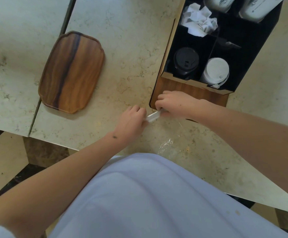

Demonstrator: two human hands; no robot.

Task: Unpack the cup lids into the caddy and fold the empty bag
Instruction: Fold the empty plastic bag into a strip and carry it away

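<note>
A person stands at a pale marble table [122, 31], looking down at both hands just in front of a black caddy [253, 54] with a wooden front. The caddy serves as the landmark here.

The clear plastic bag [154, 116] looks empty. It lies flat on the table in front of the caddy's near left corner, its loose end trailing back toward the person. The left hand [131, 121] and right hand [172, 104] each pinch one end of a narrow folded strip of it, fingers closed on the plastic. To fold it well, the person would likely keep the strip taut between both pinches, press air out, and crease against the table.

Inside the caddy, the near left compartment holds a stack of black lids [186, 61]; the near right compartment holds a stack of white lids [216, 70]. Behind the black lids sits crumpled white paper [199, 20]. At the far end stand pale printed cups [253, 7], only partly in view.

Well to the caddy's left rests a wooden tray [72, 72], with nothing on it.
</note>
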